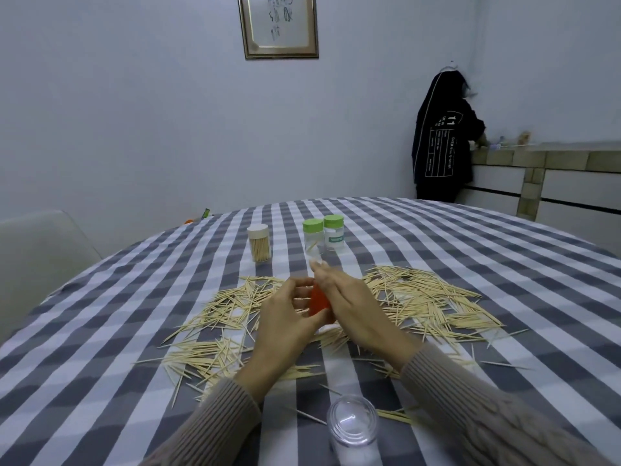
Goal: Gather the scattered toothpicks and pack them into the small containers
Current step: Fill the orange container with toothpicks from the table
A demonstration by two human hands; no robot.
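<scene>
Both hands, left [282, 317] and right [349, 307], grip an orange-capped container [317, 302] amid the toothpicks [430, 297], probably to twist it open.

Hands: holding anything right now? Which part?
Both grip one small container: the left hand curls round its orange cap, the right hand round the clear body, which sticks out past the fingertips.
</scene>
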